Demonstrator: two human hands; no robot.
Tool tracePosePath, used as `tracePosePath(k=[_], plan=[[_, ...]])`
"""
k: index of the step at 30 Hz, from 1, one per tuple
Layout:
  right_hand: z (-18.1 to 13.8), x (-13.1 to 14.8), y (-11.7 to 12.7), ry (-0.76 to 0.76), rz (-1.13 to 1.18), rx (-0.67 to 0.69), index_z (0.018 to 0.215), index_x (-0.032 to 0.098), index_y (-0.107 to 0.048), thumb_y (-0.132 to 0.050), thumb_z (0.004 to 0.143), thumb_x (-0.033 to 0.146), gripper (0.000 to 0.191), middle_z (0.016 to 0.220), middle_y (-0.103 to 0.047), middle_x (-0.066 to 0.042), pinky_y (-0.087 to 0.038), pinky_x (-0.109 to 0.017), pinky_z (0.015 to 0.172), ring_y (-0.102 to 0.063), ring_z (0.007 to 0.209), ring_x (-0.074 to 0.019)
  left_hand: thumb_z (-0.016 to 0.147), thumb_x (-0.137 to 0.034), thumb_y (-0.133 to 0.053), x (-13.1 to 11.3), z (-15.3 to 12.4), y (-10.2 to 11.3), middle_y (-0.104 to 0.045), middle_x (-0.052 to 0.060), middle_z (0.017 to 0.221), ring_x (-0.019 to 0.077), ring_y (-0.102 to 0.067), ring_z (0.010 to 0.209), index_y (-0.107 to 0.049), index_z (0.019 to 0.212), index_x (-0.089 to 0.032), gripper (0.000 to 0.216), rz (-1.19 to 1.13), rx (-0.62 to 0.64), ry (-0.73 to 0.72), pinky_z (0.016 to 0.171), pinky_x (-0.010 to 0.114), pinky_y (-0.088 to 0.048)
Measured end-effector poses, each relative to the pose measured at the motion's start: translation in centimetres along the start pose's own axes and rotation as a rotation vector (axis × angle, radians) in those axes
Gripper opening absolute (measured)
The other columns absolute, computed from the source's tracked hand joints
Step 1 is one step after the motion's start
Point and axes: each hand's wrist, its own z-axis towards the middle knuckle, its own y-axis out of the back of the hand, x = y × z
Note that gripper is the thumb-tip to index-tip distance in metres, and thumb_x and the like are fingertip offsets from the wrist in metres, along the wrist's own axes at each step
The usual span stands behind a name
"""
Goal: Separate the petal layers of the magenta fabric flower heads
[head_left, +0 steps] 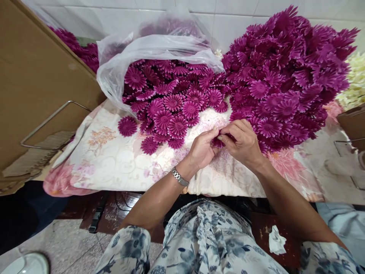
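Observation:
My left hand [203,147] and my right hand [240,141] meet above the flowered cloth [114,167], fingers closed on a small purple artificial flower [218,142]. Most of that flower is hidden behind my fingers. Just beyond my hands, purple flower heads [177,126] spill out of a clear plastic bag [111,82]. One loose flower head [127,126] lies at the left of that heap. To the right of my right hand rises a big pile of purple flowers [285,87] with layered petals.
A cardboard box [42,76] with a metal wire handle [48,120] stands at the left. Pale yellow flowers [356,74] and another brown box [353,123] are at the right. White wall tiles [236,7] rise behind. Crumpled white tissue [276,240] lies below the table edge.

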Motion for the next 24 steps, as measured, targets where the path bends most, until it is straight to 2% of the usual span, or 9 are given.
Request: tracePosePath(k=[4, 7, 13, 16, 20, 24], plan=[[-0.15, 0.38, -0.06, 0.069, -0.148, -0.069, 0.076, 0.019, -0.059, -0.054, 0.085, 0.022, 0.011, 0.070, -0.062, -0.003, -0.035, -0.032, 0.067, -0.049, 0.070, -0.0171, 0.080, -0.021, -0.062, 0.53, 0.31, 0.23, -0.060, 0.000, 0.064, 0.0064, -0.050, 0.056, -0.063, 0.067, -0.012, 0.016, 0.044, -0.004, -0.088, 0.051, 0.019, -0.037], [-0.28, 0.43, -0.18, 0.078, -0.200, -0.089, 0.076, 0.018, -0.057, -0.051, 0.085, 0.021, 0.011, 0.068, -0.061, -0.004, -0.035, -0.032, 0.067, -0.049, 0.068, -0.0170, 0.082, -0.022, -0.060, 0.84, 0.39, 0.22, -0.060, 0.000, 0.065, 0.0071, -0.052, 0.060, -0.064, 0.067, -0.011, 0.019, 0.066, -0.003, -0.136, 0.055, 0.020, -0.038], [-0.59, 0.11, -0.02, 0.015, -0.122, -0.086, 0.075, 0.018, -0.054, -0.049, 0.086, 0.019, 0.012, 0.065, -0.059, -0.003, -0.036, -0.031, 0.066, -0.048, 0.064, -0.0156, 0.085, -0.022, -0.055, 0.64, 0.29, -0.06, -0.059, 0.000, 0.061, 0.0079, -0.051, 0.057, -0.062, 0.066, -0.012, 0.023, 0.092, -0.048, -0.083, 0.058, 0.021, -0.040], [-0.62, 0.17, 0.30, -0.018, -0.057, -0.078, 0.081, 0.019, -0.057, -0.052, 0.086, 0.027, 0.011, 0.075, -0.063, -0.004, -0.038, -0.031, 0.070, -0.054, 0.074, -0.0163, 0.087, -0.022, -0.050, 0.34, 0.37, -0.17, -0.061, 0.001, 0.067, 0.0081, -0.053, 0.060, -0.064, 0.074, -0.012, 0.022, 0.080, -0.105, -0.128, 0.059, 0.021, -0.041], [-0.71, 0.35, 0.21, 0.056, -0.082, -0.045, 0.092, 0.019, -0.059, -0.056, 0.082, 0.044, 0.027, 0.087, -0.064, -0.006, -0.039, -0.035, 0.075, -0.055, 0.085, -0.0201, 0.091, -0.025, -0.043, 0.22, 0.38, -0.30, -0.066, 0.003, 0.085, 0.0093, -0.058, 0.072, -0.065, 0.096, -0.015, 0.026, 0.088, -0.065, -0.158, 0.062, 0.020, -0.042], [-0.95, 0.21, -0.03, 0.098, -0.110, -0.009, 0.092, 0.017, -0.061, -0.055, 0.084, 0.034, 0.019, 0.082, -0.065, -0.007, -0.041, -0.035, 0.071, -0.055, 0.080, -0.0195, 0.090, -0.028, -0.046, 0.33, 0.28, -0.25, -0.066, 0.005, 0.093, 0.0104, -0.059, 0.079, -0.066, 0.097, -0.015, 0.026, 0.125, -0.028, -0.119, 0.065, 0.020, -0.043]])
